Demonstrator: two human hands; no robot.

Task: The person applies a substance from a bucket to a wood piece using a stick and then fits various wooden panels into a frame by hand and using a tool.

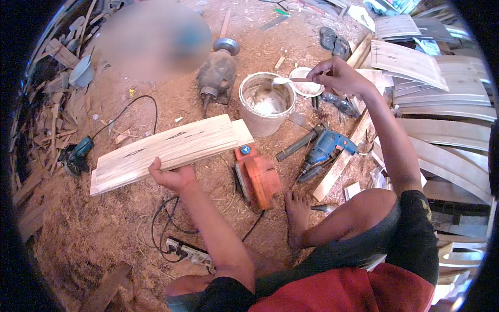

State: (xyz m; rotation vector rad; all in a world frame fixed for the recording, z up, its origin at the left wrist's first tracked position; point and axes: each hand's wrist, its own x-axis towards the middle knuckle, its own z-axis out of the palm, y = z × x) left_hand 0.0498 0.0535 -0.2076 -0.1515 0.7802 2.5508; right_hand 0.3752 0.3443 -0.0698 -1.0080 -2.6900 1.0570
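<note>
My left hand grips the lower edge of a pale wooden board with dark diamond-shaped grain marks, its thumb on the face. A stepped end shows at the right, perhaps a second piece behind it. My right hand pinches a thin stick with a white blob on its tip. That tip is over the rim of a pale plastic bucket, which has white paste inside. Beside the bucket lies a round white lid, partly behind my right hand.
An orange power planer sits in front of me, with a blue power drill to its right. Further off are a dark power tool and a teal one. A power strip lies nearby. Curved boards are stacked right.
</note>
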